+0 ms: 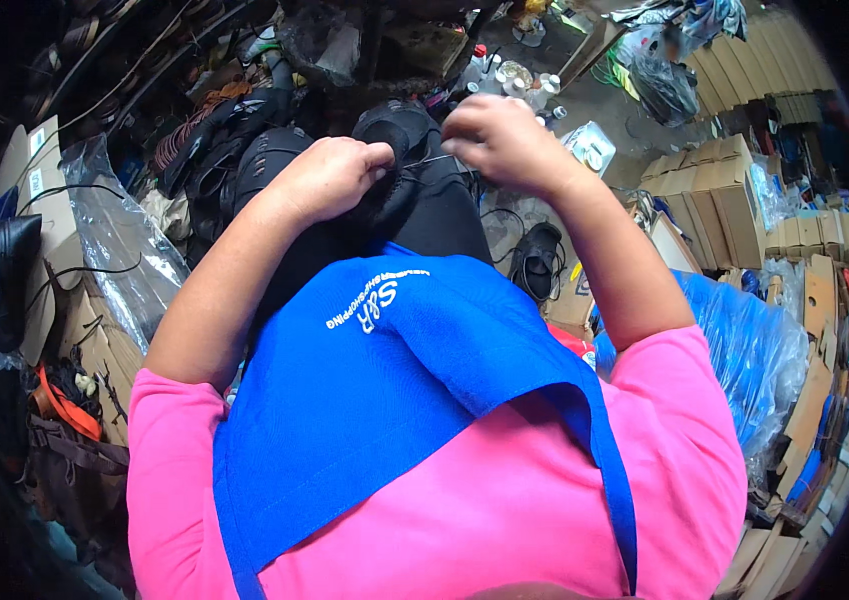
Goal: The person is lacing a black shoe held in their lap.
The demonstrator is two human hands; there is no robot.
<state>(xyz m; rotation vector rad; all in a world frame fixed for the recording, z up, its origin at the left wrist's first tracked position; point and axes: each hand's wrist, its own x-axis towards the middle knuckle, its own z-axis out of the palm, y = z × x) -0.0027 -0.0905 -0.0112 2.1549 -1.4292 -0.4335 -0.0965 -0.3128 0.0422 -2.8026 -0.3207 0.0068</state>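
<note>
A black shoe or sandal (392, 200) rests on my lap between my hands. My left hand (337, 176) is closed at its left edge, thumb and fingers pinched together; what lies between them is hidden. On the other side, my right hand (505, 140) is raised with curled fingers, slightly blurred. A thin pale thread (428, 160) stretches from the shoe to these fingers, which seem closed on it. A blue apron (365, 400) covers my front.
Black sandals (265, 160) lie heaped to the left, and another black sandal (540, 258) is on the floor at right. Bottles (535, 88) stand ahead. Cardboard boxes (705, 195) and a plastic-wrapped blue bundle (735, 335) fill the right side; clear plastic (125, 235) lies left.
</note>
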